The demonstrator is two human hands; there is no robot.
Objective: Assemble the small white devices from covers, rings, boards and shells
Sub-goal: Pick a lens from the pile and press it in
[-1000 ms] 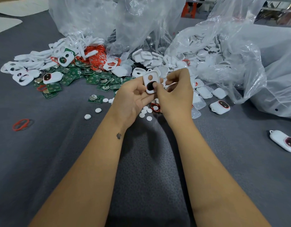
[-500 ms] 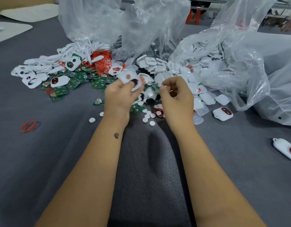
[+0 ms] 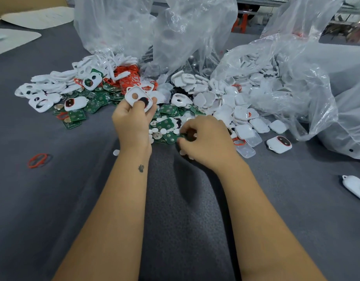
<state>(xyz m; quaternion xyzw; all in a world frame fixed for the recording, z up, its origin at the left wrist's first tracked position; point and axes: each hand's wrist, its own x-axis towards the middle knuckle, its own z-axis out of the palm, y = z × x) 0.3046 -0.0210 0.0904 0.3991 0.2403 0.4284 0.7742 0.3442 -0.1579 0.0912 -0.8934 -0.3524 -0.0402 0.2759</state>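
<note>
Beyond both hands, two large clear plastic bags spilled parts onto the grey textured table (image 3: pixel 53 199). One crumpled bag (image 3: pixel 296 82), off to the right of the right hand, held a heap of white plastic shells (image 3: pixel 258 80) that ran out of its mouth toward the fingers. Another upright bag (image 3: pixel 150 27) stood farther back, its contents too blurred to tell. Past the left hand lay white covers with cut-outs (image 3: pixel 43 98), a tangle of orange-red rings (image 3: pixel 128 77) and green square circuit boards (image 3: pixel 94 105).

A left hand (image 3: pixel 132 122) pinched a white plastic cover (image 3: pixel 137 98) with one round hole and a dark oval opening, lifted above the boards. A right hand (image 3: pixel 205 138) rested curled, knuckles up, on the boards and small white discs (image 3: pixel 162 130) just beside the left wrist; whether its fingers held anything could not be told.
</note>
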